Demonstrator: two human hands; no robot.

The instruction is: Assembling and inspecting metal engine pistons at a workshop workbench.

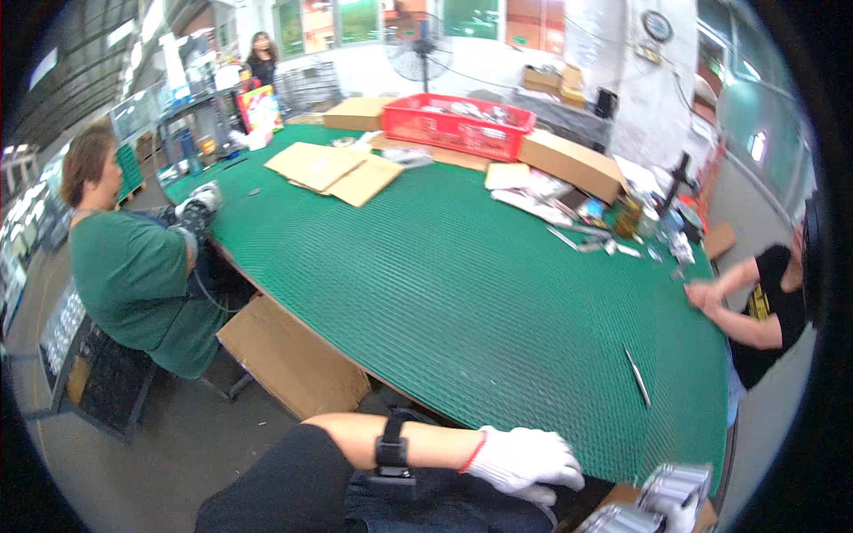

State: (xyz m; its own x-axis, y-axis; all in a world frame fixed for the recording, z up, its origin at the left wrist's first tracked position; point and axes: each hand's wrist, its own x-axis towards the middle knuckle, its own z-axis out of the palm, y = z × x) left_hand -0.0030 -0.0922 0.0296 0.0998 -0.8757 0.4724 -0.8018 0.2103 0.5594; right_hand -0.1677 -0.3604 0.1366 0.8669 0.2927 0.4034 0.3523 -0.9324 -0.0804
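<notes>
My left hand [526, 462], in a white glove with a red cuff edge, is at the near edge of the green ribbed table mat [426, 293]. Its fingers are loosely extended and nothing shows in them. At the lower right, my right hand [682, 515], also gloved in white, is mostly hidden behind a shiny silver metal part [673, 484] that it grips. Another silver metal part [622, 518] is beside it, over a cardboard box [706, 515] below the table edge. A slim metal tool [637, 377] lies on the mat.
Flat cardboard pieces [333, 169], a red crate [458, 129] of metal parts and a long carton [573, 163] are at the far side. Tools and jars [627, 218] clutter the right. Co-workers sit left [133, 258] and right [769, 293]. A large carton [293, 355] stands under the left edge.
</notes>
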